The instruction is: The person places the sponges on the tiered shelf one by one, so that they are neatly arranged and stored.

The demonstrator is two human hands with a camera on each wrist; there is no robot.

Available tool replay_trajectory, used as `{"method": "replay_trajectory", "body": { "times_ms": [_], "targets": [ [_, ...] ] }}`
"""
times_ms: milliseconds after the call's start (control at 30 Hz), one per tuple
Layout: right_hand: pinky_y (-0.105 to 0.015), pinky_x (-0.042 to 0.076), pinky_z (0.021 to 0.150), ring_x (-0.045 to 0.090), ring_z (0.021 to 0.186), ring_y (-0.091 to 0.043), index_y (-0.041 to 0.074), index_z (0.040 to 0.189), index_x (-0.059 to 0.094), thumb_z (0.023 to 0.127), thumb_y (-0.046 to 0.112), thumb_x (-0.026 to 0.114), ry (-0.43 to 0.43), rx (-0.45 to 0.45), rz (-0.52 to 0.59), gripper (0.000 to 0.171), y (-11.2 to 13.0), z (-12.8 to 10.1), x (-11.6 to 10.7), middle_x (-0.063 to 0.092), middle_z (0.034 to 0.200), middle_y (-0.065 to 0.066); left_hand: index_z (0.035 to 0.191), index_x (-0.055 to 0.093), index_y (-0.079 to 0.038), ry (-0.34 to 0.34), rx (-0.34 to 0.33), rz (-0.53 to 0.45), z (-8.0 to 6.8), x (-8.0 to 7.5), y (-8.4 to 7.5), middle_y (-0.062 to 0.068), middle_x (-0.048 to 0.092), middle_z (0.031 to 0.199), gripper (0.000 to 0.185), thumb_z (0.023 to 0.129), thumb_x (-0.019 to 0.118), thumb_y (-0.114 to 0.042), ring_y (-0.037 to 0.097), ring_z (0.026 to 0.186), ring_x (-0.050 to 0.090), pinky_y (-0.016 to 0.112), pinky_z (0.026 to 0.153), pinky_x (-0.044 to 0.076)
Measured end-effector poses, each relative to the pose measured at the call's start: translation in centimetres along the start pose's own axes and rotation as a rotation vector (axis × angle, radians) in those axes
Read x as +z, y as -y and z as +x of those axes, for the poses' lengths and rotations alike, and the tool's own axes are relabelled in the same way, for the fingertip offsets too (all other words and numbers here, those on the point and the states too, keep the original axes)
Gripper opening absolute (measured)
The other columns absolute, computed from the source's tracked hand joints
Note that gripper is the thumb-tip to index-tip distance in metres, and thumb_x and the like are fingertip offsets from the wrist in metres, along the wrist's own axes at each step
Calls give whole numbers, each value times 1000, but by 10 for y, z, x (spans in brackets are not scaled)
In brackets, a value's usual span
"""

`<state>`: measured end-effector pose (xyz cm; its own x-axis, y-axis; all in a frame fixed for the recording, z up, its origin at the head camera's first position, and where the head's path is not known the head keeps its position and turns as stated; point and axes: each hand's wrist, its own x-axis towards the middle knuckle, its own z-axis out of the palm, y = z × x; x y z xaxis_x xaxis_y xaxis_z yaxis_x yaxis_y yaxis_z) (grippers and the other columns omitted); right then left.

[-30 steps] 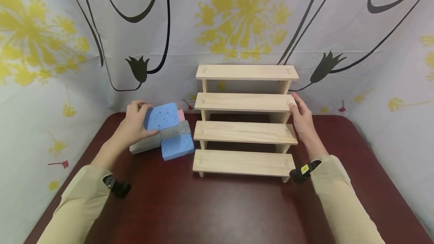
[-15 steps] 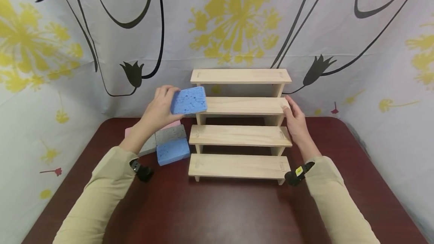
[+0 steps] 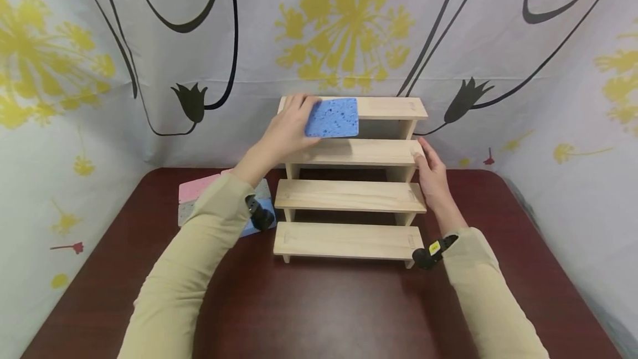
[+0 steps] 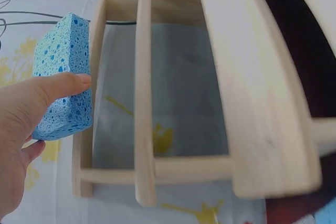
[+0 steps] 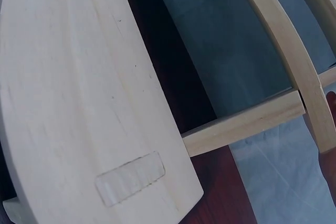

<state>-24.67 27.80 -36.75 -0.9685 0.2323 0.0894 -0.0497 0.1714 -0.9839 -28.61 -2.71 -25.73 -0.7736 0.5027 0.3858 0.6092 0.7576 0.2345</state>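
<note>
My left hand (image 3: 286, 132) grips a blue sponge (image 3: 333, 118) by its left side, in front of the top step of a four-tier wooden display stand (image 3: 349, 195). In the left wrist view the thumb lies across the narrow face of the speckled sponge (image 4: 79, 45), close to the stand's upper boards. The gap between sponge and top board is hard to judge. My right hand (image 3: 433, 179) holds the right end of the second board from the top, thumb on its upper face. A board's bare end (image 5: 94, 103) fills much of the right wrist view.
Left of the stand lies a group of sponges: a pink one (image 3: 199, 186), a grey one (image 3: 185, 212) and a blue one (image 3: 261, 220), partly hidden by my left forearm. All stand on a dark red table (image 3: 319, 309). A patterned cloth (image 3: 239, 143) hangs behind.
My left hand has lifted the blue sponge off the group and carried it up and right to the stand's top. My right hand keeps its hold on the board.
</note>
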Motion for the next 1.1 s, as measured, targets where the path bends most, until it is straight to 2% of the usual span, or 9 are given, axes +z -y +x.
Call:
{"method": "replay_trajectory", "body": {
  "times_ms": [167,333,567,700,833,933,1100],
  "targets": [
    [-38,23,116,28,140,-21,22,147,27,98,29,39,-10,-12,4,52,-2,2,-1,26,154,-6,139,35,-6,6,32,-20,25,4,-9,14,38,139,75,78,74,-26,28,130,34,38,108,34],
    [-39,22,116,27,141,-21,19,148,26,98,30,39,-5,-33,3,53,-1,3,-1,25,154,-6,139,33,-6,8,57,-9,48,5,-15,15,37,143,71,82,70,-27,28,135,31,38,112,30],
    [-37,22,116,27,141,-18,18,147,27,98,27,39,-19,-38,18,52,-3,0,0,26,154,-4,140,33,-10,90,68,-12,71,8,-25,13,33,147,65,87,63,-31,27,139,27,39,114,26],
    [-35,22,116,28,140,-17,18,147,28,98,25,39,-25,-36,34,51,-3,-2,2,28,154,-3,136,38,-17,140,89,-21,79,12,-30,12,30,148,53,90,59,-30,28,140,24,45,111,31],
    [-36,23,115,29,139,-17,17,147,28,98,25,39,-21,-36,24,51,-4,-4,3,29,153,-4,135,38,-21,195,70,-30,85,16,-35,13,25,150,47,92,55,-31,29,141,20,51,107,34],
    [-36,23,115,30,139,-18,17,147,29,98,25,40,-28,-38,14,51,-5,-6,3,29,153,-5,135,37,-24,236,47,-35,90,20,-38,12,23,151,47,92,53,-34,29,141,19,52,106,34],
    [-36,24,115,30,139,-18,17,147,29,98,26,40,-28,-35,18,51,-6,-10,5,30,153,-4,135,38,-26,269,19,-37,93,28,-39,11,28,149,48,90,50,-35,27,138,23,49,107,33]
  ]
}}
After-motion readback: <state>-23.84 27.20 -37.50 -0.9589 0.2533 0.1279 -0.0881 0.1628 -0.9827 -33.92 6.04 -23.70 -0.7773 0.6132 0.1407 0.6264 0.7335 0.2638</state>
